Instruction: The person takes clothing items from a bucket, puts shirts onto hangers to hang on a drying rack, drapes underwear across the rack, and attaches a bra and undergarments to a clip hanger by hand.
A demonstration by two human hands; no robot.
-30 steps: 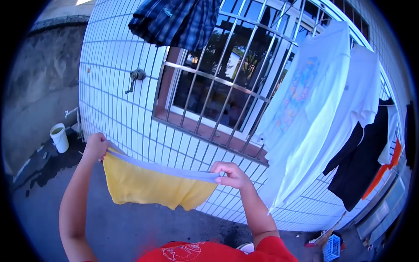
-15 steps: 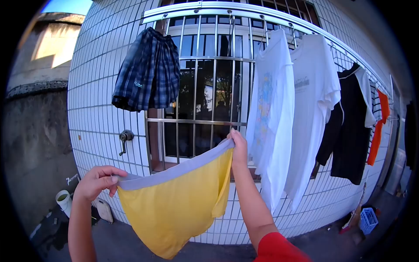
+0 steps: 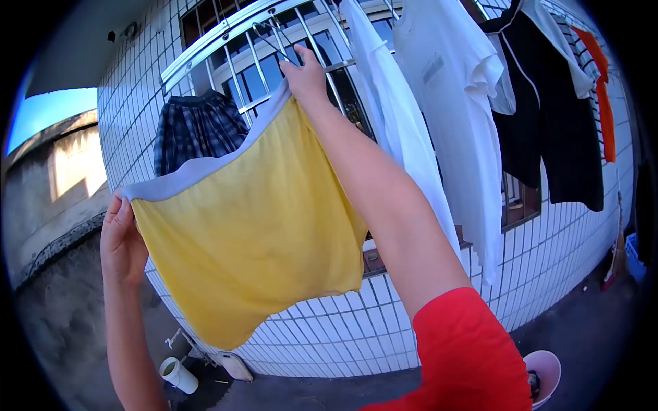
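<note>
Yellow shorts with a pale grey waistband hang stretched between my hands, the band slanting up to the right. Pinching the band's left end, my left hand is closed at chest level. My right hand is raised and closed on the band's other end. Just above its fingertips a dark wire hanger hangs from the white rail; whether the fingers touch it I cannot tell. Behind the shorts, dark plaid shorts are partly covered.
To the right hang white shirts, a black garment and an orange garment. Window bars stand behind the rail. On the ground are a white bucket, a pink bucket and a blue crate.
Both hands have lifted the yellow shorts, my right hand higher, up to the hanger. My view has tilted and shifted, and the pink bucket has come into sight.
</note>
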